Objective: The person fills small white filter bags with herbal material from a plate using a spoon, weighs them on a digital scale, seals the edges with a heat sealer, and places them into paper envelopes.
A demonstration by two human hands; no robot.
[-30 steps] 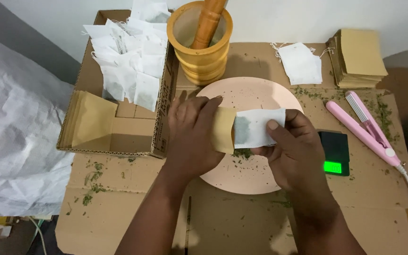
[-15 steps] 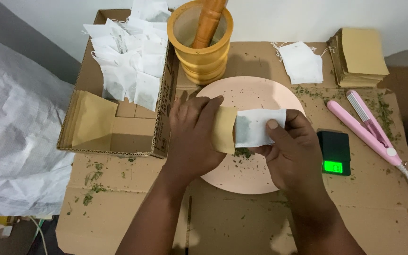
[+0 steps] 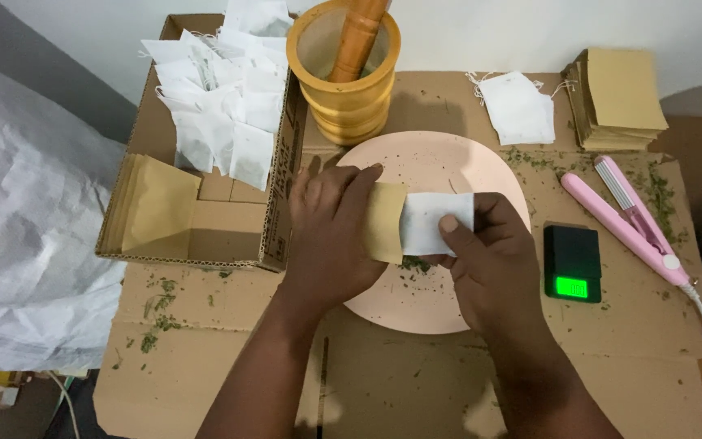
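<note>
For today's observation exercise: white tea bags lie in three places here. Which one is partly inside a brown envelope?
The white tea bag pinched by the right hand over the pink plate; its left end sits inside the brown envelope held by the left hand.

the white tea bag [image 3: 431, 221] sits deeper in the brown paper envelope [image 3: 385, 221] than a second ago: less of its white face shows between the two hands, and its right edge has drawn in to the left. the right hand [image 3: 493, 264] has shifted a little left with it, thumb pressing the bag's near right corner. the left hand [image 3: 331, 236] has closed slightly more over the envelope, its fingertips reaching further right across the far edge.
</note>
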